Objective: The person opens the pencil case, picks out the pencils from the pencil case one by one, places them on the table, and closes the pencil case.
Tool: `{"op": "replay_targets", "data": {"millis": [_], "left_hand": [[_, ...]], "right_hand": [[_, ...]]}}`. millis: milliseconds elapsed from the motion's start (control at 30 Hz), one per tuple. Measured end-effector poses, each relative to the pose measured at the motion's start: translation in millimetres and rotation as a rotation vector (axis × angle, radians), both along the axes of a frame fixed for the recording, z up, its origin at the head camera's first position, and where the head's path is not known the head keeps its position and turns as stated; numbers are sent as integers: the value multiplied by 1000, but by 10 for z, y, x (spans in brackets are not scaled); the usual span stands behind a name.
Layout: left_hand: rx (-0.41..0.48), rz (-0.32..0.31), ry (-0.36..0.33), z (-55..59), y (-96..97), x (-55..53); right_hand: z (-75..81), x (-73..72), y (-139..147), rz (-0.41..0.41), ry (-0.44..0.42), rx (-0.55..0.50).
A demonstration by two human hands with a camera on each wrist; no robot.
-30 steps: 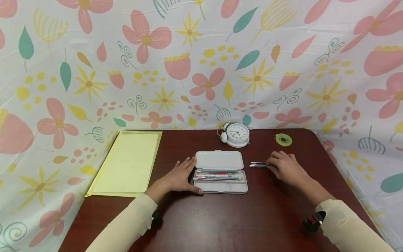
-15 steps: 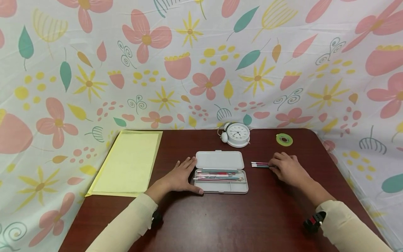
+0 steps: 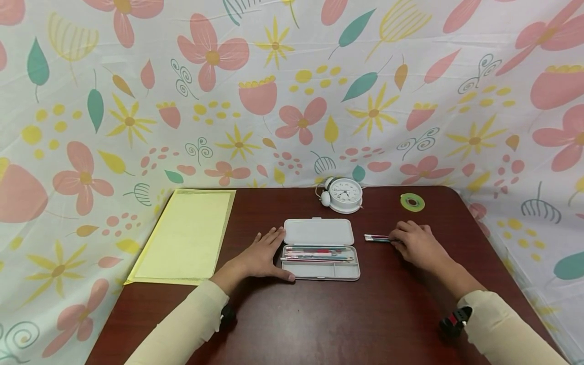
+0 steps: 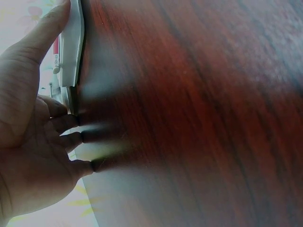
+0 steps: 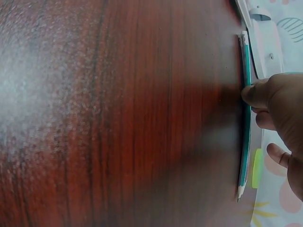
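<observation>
Flower-printed cloth (image 3: 301, 119) fills the upper frame behind my dark-red table (image 3: 356, 319). Near centre, my left hand (image 3: 257, 257) touches the white pencil case (image 3: 319, 232), fingers spread; right of centre, my right hand (image 3: 417, 247) pinches pencils (image 3: 376, 238) lying flat.

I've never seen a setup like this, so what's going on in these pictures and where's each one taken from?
No machine here, just a person's left hand and right hand. The wide view is from a camera on the head; the close ones are from each wrist. On the dark table are a yellow sheet, an open case of writing tools, a white alarm clock and a green disc, perhaps tape. The left hand touches the case; the right pinches pencils.
</observation>
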State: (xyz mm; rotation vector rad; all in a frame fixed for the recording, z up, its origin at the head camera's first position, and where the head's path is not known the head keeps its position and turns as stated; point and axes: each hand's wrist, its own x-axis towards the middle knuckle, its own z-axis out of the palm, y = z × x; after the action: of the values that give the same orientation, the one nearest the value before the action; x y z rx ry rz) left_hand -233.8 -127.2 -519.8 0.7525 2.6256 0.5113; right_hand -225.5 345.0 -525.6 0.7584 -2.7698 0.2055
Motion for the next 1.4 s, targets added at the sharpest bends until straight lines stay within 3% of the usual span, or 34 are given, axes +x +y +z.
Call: {"op": "replay_targets", "data": {"millis": [833, 1133, 1400], "left_hand": [[4, 3, 3, 18, 13, 9], [5, 6, -3, 17, 11, 7], [-1, 7, -6, 13, 4, 10]], "right_hand": [[32, 23, -58, 15, 23, -19], [160, 35, -396, 23, -14, -56], [207, 84, -765, 126, -37, -118]]}}
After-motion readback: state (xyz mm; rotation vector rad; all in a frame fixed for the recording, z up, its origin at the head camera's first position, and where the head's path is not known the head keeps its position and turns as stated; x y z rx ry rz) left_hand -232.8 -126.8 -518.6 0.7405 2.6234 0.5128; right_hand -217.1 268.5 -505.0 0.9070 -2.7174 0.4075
